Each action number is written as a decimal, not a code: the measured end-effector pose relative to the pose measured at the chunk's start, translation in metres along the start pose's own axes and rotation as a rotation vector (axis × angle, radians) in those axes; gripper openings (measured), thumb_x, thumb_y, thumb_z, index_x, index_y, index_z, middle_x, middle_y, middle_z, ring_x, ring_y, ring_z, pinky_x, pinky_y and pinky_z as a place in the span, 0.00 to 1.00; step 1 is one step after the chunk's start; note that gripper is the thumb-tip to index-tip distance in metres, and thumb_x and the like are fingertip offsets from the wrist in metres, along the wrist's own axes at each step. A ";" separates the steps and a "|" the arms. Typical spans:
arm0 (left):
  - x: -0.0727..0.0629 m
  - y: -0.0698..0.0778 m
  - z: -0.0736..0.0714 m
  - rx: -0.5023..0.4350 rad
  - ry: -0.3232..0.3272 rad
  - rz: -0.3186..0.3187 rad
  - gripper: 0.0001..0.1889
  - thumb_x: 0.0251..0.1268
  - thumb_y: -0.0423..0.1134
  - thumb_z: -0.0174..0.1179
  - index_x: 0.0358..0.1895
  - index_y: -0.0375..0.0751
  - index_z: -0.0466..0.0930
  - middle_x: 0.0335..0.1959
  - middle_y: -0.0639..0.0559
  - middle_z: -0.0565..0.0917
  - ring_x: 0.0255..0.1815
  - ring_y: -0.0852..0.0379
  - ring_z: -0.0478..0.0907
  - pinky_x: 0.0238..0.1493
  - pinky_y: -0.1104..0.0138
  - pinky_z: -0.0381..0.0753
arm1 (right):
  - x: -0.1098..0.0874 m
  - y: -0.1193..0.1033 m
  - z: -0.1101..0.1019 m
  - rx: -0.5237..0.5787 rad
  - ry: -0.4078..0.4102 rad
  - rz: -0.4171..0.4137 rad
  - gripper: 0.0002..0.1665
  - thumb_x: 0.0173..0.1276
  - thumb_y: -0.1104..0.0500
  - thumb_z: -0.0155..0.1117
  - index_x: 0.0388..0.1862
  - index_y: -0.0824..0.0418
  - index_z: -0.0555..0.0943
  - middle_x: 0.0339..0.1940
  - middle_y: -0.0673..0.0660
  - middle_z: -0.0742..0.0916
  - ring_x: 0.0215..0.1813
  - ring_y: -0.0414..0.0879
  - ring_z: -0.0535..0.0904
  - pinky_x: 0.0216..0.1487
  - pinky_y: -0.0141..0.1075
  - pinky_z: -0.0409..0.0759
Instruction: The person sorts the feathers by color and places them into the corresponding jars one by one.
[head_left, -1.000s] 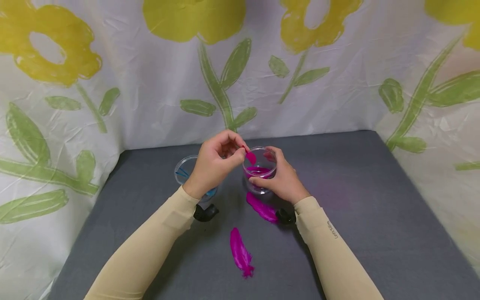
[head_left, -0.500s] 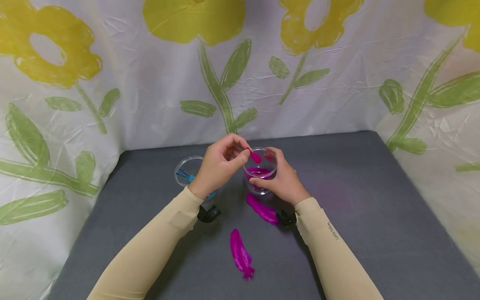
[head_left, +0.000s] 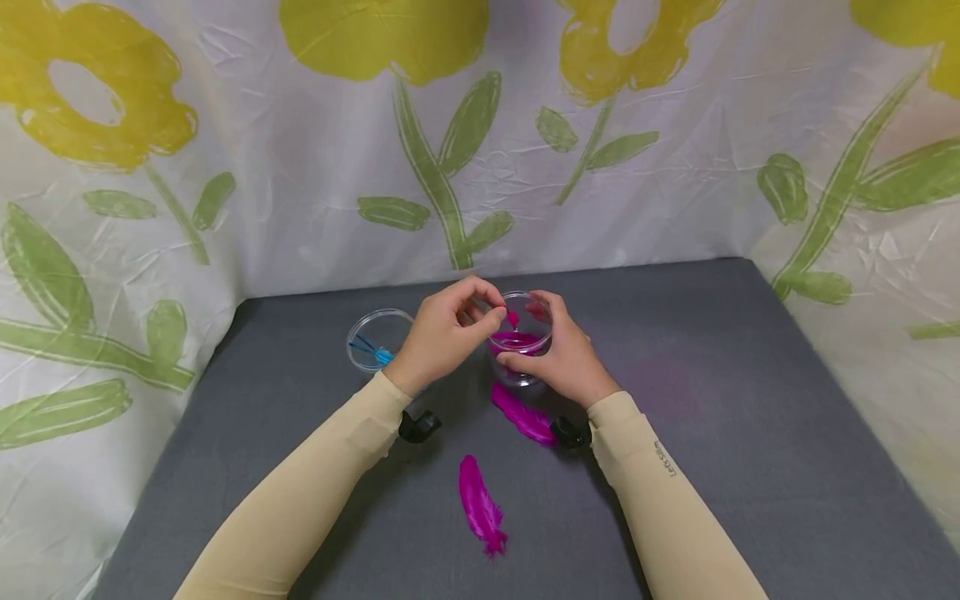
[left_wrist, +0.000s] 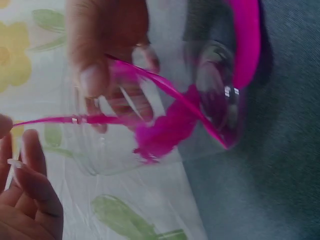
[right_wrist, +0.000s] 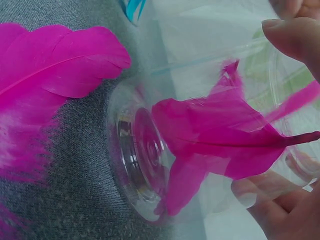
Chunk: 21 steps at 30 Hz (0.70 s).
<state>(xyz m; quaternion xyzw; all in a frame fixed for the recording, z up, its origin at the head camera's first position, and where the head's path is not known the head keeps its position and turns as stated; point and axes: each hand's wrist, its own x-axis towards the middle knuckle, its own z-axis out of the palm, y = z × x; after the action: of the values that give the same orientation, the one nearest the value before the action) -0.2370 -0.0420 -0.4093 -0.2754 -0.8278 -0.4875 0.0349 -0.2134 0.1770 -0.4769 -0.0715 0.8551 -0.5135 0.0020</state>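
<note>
My left hand pinches a magenta feather by its thin end. It is at the mouth of a clear cup, with the feather's lower part inside. Thumb and fingers of my right hand grip the cup from its right side, keeping it upright on the table. Several magenta feathers lie inside the cup, one with its dark quill pointing to the rim. Two more lie on the table: one feather just in front of the cup, another feather closer to me.
A second clear cup stands to the left, partly hidden behind my left hand, with blue feathers in it. The grey table ends at a white curtain painted with yellow flowers.
My left hand has moved slightly right and down, lowering the pinched feather into the cup's mouth. My right hand and the cup have stayed in place.
</note>
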 end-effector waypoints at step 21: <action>-0.022 0.005 0.008 0.113 -0.079 0.137 0.07 0.72 0.40 0.72 0.48 0.49 0.88 0.40 0.61 0.87 0.34 0.65 0.82 0.40 0.64 0.87 | 0.002 0.001 -0.002 -0.024 0.002 -0.012 0.63 0.60 0.36 0.84 0.84 0.46 0.57 0.81 0.54 0.76 0.81 0.55 0.72 0.77 0.61 0.76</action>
<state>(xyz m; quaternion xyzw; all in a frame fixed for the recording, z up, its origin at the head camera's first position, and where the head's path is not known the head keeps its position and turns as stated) -0.2136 -0.0424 -0.4167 -0.3482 -0.8339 -0.4252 0.0509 -0.2161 0.1786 -0.4766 -0.0762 0.8607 -0.5033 -0.0026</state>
